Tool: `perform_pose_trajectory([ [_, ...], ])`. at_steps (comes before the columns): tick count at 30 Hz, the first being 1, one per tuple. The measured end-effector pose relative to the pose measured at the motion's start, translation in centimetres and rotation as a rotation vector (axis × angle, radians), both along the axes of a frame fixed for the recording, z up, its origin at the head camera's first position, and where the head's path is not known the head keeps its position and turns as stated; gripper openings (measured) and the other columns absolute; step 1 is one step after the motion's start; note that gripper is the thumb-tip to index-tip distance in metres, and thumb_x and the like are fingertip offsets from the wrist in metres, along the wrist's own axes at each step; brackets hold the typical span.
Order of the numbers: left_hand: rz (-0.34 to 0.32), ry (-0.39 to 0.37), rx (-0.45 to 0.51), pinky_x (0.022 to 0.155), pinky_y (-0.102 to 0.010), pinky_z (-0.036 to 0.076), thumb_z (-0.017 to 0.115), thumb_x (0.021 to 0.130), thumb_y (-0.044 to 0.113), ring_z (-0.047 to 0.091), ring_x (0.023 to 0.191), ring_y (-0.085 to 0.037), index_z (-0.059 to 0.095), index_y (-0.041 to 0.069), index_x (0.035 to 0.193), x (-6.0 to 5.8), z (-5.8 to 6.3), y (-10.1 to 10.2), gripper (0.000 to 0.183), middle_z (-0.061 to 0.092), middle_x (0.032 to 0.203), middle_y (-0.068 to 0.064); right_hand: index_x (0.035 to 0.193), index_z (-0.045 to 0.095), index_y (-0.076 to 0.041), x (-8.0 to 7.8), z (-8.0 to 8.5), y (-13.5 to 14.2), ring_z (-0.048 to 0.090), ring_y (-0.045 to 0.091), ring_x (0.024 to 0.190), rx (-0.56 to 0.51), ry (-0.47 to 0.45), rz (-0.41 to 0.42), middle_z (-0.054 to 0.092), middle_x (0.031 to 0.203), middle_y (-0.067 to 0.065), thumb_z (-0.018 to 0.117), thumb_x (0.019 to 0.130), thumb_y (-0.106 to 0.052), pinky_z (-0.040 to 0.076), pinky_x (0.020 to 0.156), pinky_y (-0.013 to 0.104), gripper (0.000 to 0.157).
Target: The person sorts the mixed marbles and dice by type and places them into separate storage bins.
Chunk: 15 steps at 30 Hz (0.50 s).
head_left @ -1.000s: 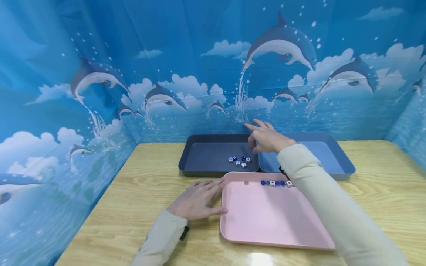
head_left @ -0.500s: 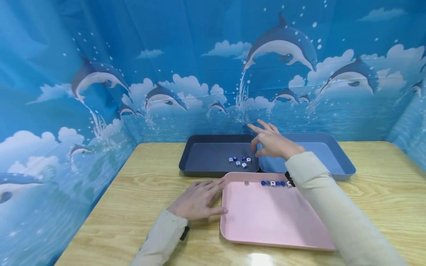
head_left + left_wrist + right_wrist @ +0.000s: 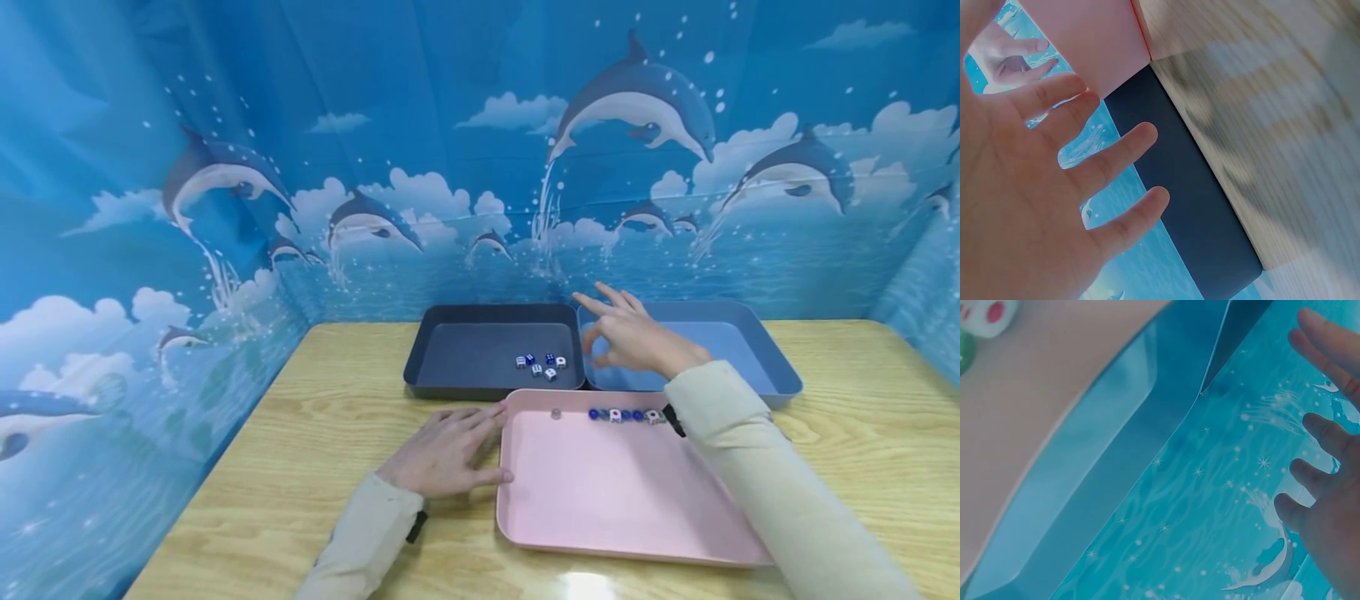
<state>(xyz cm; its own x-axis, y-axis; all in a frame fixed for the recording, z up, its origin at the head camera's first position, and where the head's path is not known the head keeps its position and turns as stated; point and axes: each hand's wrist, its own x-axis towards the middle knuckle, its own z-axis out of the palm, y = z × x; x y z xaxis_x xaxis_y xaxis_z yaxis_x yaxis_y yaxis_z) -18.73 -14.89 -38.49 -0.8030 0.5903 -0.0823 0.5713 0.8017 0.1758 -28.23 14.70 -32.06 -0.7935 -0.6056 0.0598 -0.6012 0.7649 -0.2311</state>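
My left hand (image 3: 446,452) rests at the left edge of the pink tray (image 3: 600,492), its fingers spread and a fingertip and thumb touching the rim. Over the blue tray (image 3: 712,333) hovers my right hand (image 3: 637,333), thumb and forefinger bent toward each other and the other fingers extended. Nothing shows in it in the right wrist view. Several white and blue dice (image 3: 536,369) lie in the right part of the black tray (image 3: 465,342). Along the far side of the pink tray runs a row of blue beads (image 3: 638,415) and white dice (image 3: 615,414), partly hidden by the right sleeve.
A small clear bead (image 3: 556,413) lies apart near the pink tray's far left corner. The trays stand on a wood-grain table (image 3: 300,467). A blue dolphin-print curtain (image 3: 435,208) hangs directly behind the black and blue trays.
My right hand has moved right and slightly nearer, from the seam between the black and blue trays to over the blue tray. The left hand has stayed in place.
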Motion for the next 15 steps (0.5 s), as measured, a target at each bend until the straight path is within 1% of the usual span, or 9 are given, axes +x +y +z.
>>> perform_pose_trajectory([
  [8,-0.014,0.005,0.015,0.112,-0.062,0.033,0.057,0.095,0.063,0.042,0.142,-0.035,0.036,0.018,0.159,0.1,-0.1,-0.1,0.081,0.032,0.164,-0.003,0.087,0.078,-0.020,0.9,-0.6,1.2,0.003,0.053,0.149,-0.026,0.009,0.015,0.025,0.162,0.026,0.084,0.082,-0.009,0.003,0.113,0.074,0.013],
  [15,0.000,0.003,0.024,0.112,-0.061,0.034,0.058,0.095,0.063,0.044,0.140,-0.033,0.039,0.017,0.158,0.1,0.1,0.0,0.081,0.034,0.163,-0.002,0.084,0.077,-0.020,1.6,-1.0,1.8,0.007,0.056,0.147,-0.045,0.027,0.041,0.027,0.160,0.028,0.085,0.080,-0.008,0.006,0.111,0.077,0.014],
])
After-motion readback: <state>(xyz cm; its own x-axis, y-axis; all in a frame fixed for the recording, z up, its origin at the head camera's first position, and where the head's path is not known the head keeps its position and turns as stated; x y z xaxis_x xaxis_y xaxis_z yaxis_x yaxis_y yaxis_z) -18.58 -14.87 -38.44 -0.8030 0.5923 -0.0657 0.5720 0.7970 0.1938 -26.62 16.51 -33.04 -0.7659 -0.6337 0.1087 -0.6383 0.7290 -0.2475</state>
